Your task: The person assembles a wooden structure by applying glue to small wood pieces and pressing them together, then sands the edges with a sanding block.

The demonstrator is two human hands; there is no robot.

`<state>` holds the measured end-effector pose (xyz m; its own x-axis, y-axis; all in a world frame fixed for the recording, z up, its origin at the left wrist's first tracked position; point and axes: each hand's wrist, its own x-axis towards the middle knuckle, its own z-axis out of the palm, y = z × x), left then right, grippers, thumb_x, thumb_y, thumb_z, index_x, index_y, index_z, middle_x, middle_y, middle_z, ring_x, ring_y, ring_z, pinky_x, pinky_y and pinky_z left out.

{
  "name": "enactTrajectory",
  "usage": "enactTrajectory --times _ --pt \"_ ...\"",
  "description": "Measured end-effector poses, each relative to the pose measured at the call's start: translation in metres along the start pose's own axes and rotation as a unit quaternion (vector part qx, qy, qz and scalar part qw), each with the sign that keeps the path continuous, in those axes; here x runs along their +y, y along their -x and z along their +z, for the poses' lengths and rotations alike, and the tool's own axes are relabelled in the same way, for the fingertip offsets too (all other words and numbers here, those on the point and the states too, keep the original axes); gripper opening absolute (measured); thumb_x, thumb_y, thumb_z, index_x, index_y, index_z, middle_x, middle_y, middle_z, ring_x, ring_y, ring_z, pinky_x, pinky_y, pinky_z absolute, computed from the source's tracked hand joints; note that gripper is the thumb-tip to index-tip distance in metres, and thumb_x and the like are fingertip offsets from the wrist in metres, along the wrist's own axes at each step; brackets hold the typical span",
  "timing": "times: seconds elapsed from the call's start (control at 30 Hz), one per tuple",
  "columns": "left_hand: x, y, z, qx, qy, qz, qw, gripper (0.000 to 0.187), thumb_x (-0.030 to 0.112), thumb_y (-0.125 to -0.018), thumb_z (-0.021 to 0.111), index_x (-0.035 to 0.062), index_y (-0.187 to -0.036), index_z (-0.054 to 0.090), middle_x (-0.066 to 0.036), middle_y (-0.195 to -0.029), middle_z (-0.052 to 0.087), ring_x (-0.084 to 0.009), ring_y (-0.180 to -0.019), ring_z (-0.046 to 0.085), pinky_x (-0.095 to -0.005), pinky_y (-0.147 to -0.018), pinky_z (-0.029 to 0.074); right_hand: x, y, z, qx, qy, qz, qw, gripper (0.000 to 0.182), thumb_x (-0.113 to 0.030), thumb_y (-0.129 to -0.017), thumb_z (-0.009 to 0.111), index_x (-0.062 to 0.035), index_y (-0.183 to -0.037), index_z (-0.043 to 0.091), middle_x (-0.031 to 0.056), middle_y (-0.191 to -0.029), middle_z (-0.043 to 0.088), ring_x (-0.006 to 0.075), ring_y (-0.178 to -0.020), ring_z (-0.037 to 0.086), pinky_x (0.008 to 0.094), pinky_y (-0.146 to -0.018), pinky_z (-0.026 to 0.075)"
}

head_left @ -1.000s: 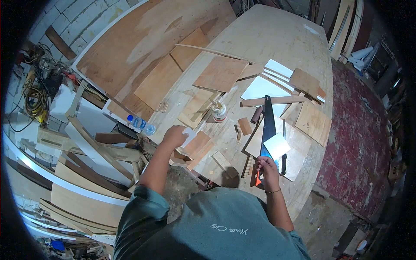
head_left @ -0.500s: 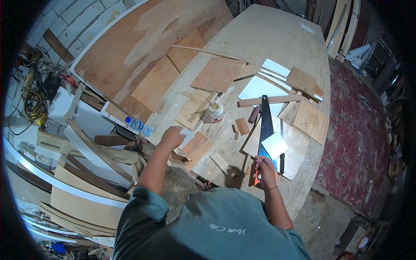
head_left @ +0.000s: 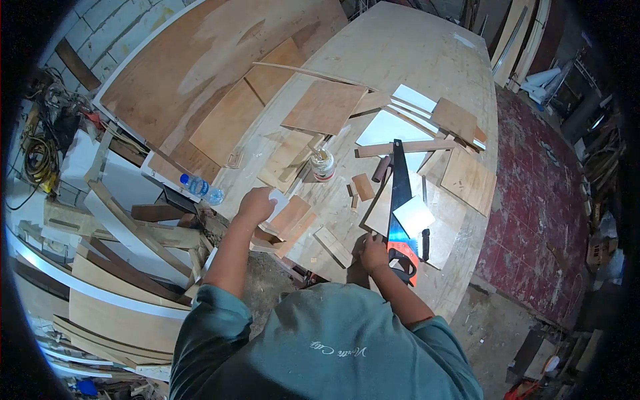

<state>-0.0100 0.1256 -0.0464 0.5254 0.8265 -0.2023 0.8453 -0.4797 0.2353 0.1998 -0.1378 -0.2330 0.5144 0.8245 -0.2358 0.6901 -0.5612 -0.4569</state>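
This is a woodworking workshop: a saw (head_left: 400, 181) and a jar (head_left: 323, 167) share the broad counter (head_left: 393, 47) with scattered plywood pieces (head_left: 325, 107). Curved panels (head_left: 100, 313) are stacked at the left, below coiled cable (head_left: 41, 157) and a bare block wall (head_left: 133, 40). The red floor (head_left: 533, 213) to the right is scuffed and stained.

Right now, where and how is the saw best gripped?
The saw is probably best gripped by its orange handle, coming from the near side: the handle lies closest and the blade points away. The right hand is just left of the handle; a white square overlaps the blade, a poorer hold.
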Motion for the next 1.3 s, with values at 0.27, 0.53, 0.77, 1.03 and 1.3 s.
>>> enactTrajectory --times 0.27,0.53,0.77,1.03,1.3 --pt "-0.006 -0.003 0.0 -0.006 0.002 0.029 1.0 0.029 0.023 -0.082 0.063 0.0027 -0.102 0.064 -0.019 -0.102 0.065 -0.0349 -0.097 0.061 -0.0432 -0.085 0.048 -0.04 0.004 0.005 -0.038 0.096 -0.165 0.981 0.045 -0.028 -0.073 0.07 -0.008 -0.11 0.054 0.0169 -0.103 0.057 0.0339 -0.095 0.057 0.0431 -0.079 0.049" --pt "-0.011 -0.007 0.001 -0.015 0.004 0.029 0.999 0.023 0.021 -0.082 0.062 0.0038 -0.097 0.066 -0.018 -0.097 0.066 -0.0343 -0.094 0.062 -0.0434 -0.082 0.049 -0.073 -0.014 -0.002 -0.056 -0.256 -0.052 0.964 0.049 -0.018 -0.068 0.069 0.0018 -0.109 0.051 0.021 -0.098 0.061 0.0282 -0.087 0.063 0.0374 -0.073 0.052" --pt "-0.008 -0.003 -0.002 -0.04 0.01 0.016 0.999 0.028 0.023 -0.081 0.063 0.0044 -0.102 0.064 -0.018 -0.099 0.065 -0.0346 -0.094 0.061 -0.0442 -0.084 0.048 -0.147 -0.079 -0.049 -0.037 -0.549 -0.207 0.809 0.047 -0.006 -0.08 0.062 0.0016 -0.123 0.045 0.0104 -0.111 0.058 0.0206 -0.103 0.057 0.0329 -0.088 0.047" --pt "-0.008 -0.001 0.002 -0.006 0.013 0.028 1.0 0.019 0.014 -0.079 0.057 0.0045 -0.092 0.066 -0.017 -0.093 0.066 -0.0336 -0.09 0.063 -0.0442 -0.079 0.05 -0.184 -0.127 -0.057 -0.083 -0.185 -0.276 0.94 0.038 -0.009 -0.073 0.068 0.0038 -0.106 0.057 0.0224 -0.093 0.064 0.035 -0.088 0.063 0.0385 -0.077 0.05" --pt "-0.011 -0.003 0.004 0.003 0.02 0.044 0.999 0.018 0.012 -0.077 0.056 0.0047 -0.089 0.066 -0.018 -0.093 0.066 -0.0338 -0.09 0.063 -0.0444 -0.078 0.05 -0.175 -0.154 -0.03 -0.06 -0.104 -0.303 0.945 0.03 -0.005 -0.072 0.062 0.0077 -0.098 0.055 0.0286 -0.092 0.062 0.0408 -0.089 0.061 0.0447 -0.078 0.05"
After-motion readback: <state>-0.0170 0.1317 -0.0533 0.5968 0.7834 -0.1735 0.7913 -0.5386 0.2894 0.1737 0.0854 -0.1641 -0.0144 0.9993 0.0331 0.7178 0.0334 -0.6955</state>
